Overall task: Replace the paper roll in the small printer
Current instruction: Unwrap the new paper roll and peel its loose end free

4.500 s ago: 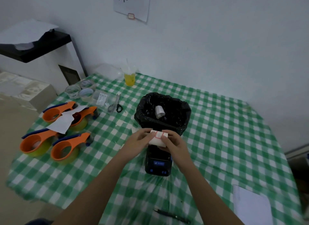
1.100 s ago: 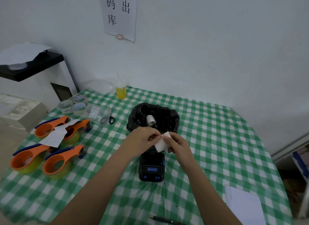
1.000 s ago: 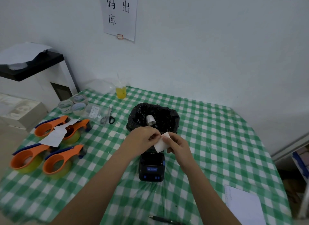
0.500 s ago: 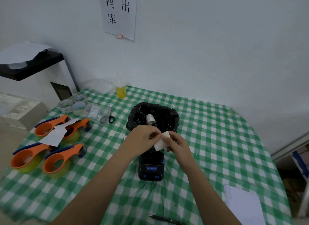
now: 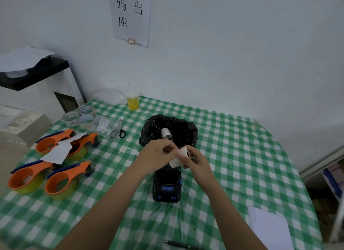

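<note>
Nearest the camera, a pen (image 5: 178, 244) lies at the table's front edge, with a white sheet (image 5: 270, 229) off to the right on the checked cloth (image 5: 242, 156). Beyond the pen sits the printer (image 5: 167, 186), its blue-buttoned face toward the person. Its paper bay appears open and dark, with no roll visible inside, though the hands partly cover its far end.

Just above the printer both hands hold the new roll (image 5: 179, 156). The right hand (image 5: 195, 161) has thumb and fingers clamped around the roll's body. The left hand (image 5: 158, 154) has its fingertips pinched together at the roll's upper edge, apparently working at the loose end of the paper or a seal; the exact contact is too small to tell. The roll is in the air, well clear of the bay.

Behind the hands stands a bin (image 5: 169, 132) lined with a black bag, and a small pale cylinder, probably the spent core (image 5: 166, 133), rests inside it. To the left lie four orange tape dispensers (image 5: 61, 177), scissors (image 5: 119, 131) and tape rolls (image 5: 78, 116); a cup of yellow drink (image 5: 133, 101) stands at the far edge by the wall.

Judging by this, the removal half looks finished: old core discarded, bay open. What remains is freeing the leading edge, dropping the roll into the bay with the paper feeding the right way, pulling a tail past the cutter and shutting the lid.
</note>
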`<action>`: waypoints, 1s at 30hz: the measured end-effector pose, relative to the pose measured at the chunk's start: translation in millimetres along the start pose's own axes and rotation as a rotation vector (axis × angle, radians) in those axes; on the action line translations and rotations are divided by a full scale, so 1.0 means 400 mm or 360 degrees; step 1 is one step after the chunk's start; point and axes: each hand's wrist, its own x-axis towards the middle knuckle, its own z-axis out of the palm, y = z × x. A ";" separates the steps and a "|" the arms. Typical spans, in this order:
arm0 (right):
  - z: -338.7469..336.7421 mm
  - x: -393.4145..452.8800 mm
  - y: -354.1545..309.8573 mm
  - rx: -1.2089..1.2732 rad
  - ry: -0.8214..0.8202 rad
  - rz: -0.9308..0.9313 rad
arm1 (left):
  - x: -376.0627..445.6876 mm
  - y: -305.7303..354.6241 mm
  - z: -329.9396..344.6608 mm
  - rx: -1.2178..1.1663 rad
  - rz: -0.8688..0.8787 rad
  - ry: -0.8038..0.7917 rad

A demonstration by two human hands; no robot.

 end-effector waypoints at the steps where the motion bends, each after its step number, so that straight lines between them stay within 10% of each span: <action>1: -0.001 0.000 0.001 -0.0011 -0.0006 -0.0008 | -0.001 0.002 -0.001 0.0030 0.0018 -0.0013; 30: -0.008 0.013 0.023 -0.0198 -0.0106 -0.0019 | 0.019 -0.012 0.003 0.0203 -0.0001 0.0084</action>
